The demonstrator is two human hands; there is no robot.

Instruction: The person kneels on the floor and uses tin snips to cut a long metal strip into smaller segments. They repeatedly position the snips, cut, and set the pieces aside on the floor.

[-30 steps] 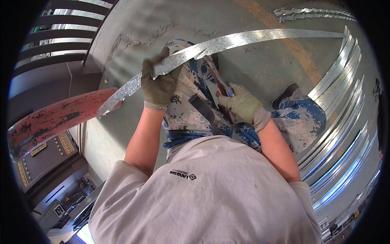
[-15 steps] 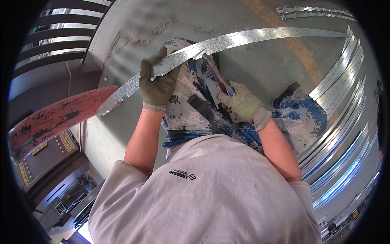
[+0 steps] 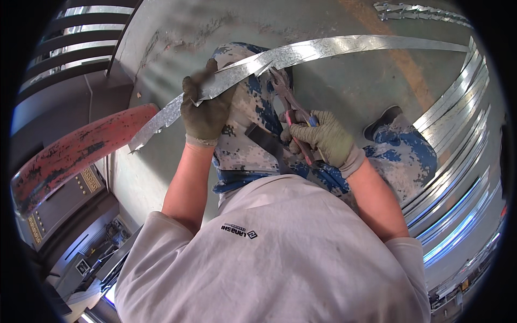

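A long, thin strip of shiny galvanized sheet metal (image 3: 301,52) stretches across my raised knee, with cut, bent tabs along its near edge. My gloved left hand (image 3: 207,105) grips it near its left part, thumb and fingers wrapped about the edge. In my gloved right hand (image 3: 326,137) is a pair of pliers (image 3: 293,102) with red and blue handles. Their jaws point up at the strip's near edge, close beside a bent tab; whether they touch it I cannot tell. The palm side of my right hand is hidden.
A worn red metal piece (image 3: 91,145) lies under the strip's left end. Many similar metal strips (image 3: 458,124) are spread on the floor at right, with notched ones (image 3: 425,12) at the far right. Dark slatted metalwork (image 3: 81,46) stands at the far left.
The pliers' jaws have drawn slightly away from the tab and the handles have spread wider. My left hand and the strip have barely shifted.
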